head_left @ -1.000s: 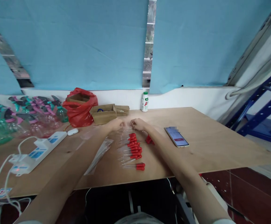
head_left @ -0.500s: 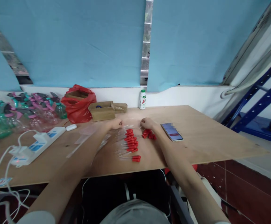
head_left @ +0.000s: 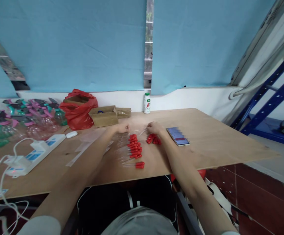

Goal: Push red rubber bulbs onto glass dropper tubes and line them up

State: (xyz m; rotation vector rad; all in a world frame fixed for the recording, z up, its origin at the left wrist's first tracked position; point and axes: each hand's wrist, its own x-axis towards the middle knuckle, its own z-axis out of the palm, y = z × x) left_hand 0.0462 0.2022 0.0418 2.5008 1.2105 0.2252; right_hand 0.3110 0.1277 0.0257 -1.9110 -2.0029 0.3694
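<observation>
A row of clear droppers with red rubber bulbs (head_left: 135, 150) lies on the wooden table (head_left: 205, 143) in front of me. A small heap of loose red bulbs (head_left: 153, 139) sits to their right. My left hand (head_left: 121, 128) rests closed at the far end of the row; what it pinches is too small to name. My right hand (head_left: 154, 127) is closed above the red bulbs and pinches a thin clear dropper tube (head_left: 142, 131) that points left. Clear plastic sleeves (head_left: 93, 147) lie under my left forearm.
A phone (head_left: 178, 136) with a lit screen lies right of my right hand. At the back stand a small white bottle (head_left: 146, 103), cardboard boxes (head_left: 104, 115) and a red bag (head_left: 78, 109). A white power strip (head_left: 34, 153) and several spray bottles (head_left: 22, 117) are at left.
My right hand moved away from my left hand to the right, over the loose red bulbs, and now shows a clear tube in its fingers. The camera view shifted slightly.
</observation>
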